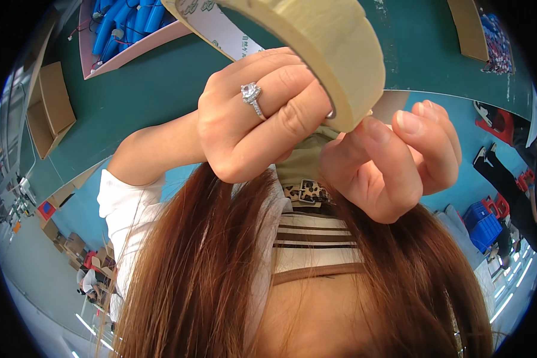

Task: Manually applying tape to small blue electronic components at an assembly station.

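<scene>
Close before the camera, long reddish-brown hair (209, 268). Above it, left hand (256, 119), ringed, clasps a roll of tan tape (334, 53); right hand (394, 161) pinches at the roll's lower edge, fingers curled. Beyond: green bench (161, 83), pink tray of blue cylinders (122, 30), cardboard boxes (48, 107).

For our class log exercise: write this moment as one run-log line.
left hand: grips tape roll | right hand: fingers touch roll's lower rim | behind: green table, blue cylinders
</scene>
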A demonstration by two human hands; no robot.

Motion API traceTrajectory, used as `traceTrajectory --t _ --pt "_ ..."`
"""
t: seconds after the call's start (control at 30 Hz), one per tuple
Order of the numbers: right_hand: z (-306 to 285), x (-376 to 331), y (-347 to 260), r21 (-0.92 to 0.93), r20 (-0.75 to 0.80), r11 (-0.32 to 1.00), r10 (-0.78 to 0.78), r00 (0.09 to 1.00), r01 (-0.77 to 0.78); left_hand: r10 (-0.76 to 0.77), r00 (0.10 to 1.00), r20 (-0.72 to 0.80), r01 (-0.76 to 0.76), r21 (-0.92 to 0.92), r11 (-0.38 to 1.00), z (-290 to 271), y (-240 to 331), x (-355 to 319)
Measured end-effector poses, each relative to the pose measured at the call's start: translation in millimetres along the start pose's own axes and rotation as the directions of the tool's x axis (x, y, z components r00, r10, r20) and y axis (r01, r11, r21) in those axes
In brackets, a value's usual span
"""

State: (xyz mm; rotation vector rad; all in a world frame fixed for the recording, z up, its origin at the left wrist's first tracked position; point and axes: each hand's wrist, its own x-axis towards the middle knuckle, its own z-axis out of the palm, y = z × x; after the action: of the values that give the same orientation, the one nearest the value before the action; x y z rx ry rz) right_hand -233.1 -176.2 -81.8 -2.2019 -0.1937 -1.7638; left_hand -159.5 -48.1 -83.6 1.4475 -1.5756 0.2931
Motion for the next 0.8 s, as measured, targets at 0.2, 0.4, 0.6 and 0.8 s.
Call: traceTrajectory --t 0.2,0.4,0.6,0.8 --pt "-0.5 1.1 -0.8 0.022 0.012 1.0 0.0 1.0 0.0 -0.009 1.0 0.025 0.01 -0.018 1.0 -1.3 0.4 -0.7" --pt "-0.3 1.2 -4.2 0.006 0.013 0.999 0.047 0.999 -0.047 -0.043 0.998 0.05 0.044 -0.037 0.998 -2.9 2.3 -2.4" --pt "-1.6 1.0 -5.0 0.005 0.02 0.998 0.068 0.997 -0.068 -0.021 0.999 0.03 0.022 -0.018 1.0 -1.0 1.4 -2.1" --pt "-4.9 1.6 -2.4 0.071 0.069 0.995 0.061 0.996 -0.066 -0.073 0.992 0.098 0.082 -0.09 0.993 -5.7 3.0 -4.3"
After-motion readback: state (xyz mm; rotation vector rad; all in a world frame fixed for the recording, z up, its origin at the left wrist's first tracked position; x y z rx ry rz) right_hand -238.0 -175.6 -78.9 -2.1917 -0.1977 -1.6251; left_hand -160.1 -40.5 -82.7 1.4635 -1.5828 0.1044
